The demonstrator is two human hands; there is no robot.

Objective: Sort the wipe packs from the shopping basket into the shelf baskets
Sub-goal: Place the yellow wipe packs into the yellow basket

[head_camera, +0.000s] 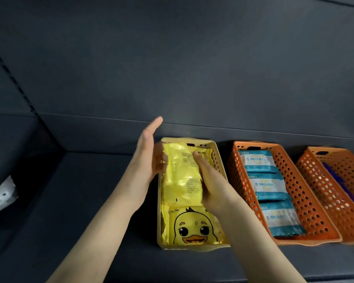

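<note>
Right hand [211, 184] around yellow pack [182, 174]

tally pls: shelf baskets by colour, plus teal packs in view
Yellow basket: 1
Orange baskets: 2
Teal packs, all in the middle basket: 3
Total: 6

The duck-faced yellow pack [192, 225] at 6 o'clock in the cream basket [219, 160] reads "Ckak" at its 10 o'clock corner, while the teal packs [268, 184] in the orange basket [307, 201] at 3 o'clock show Chinese characters, seemingly 酒精卫生湿巾.
</note>
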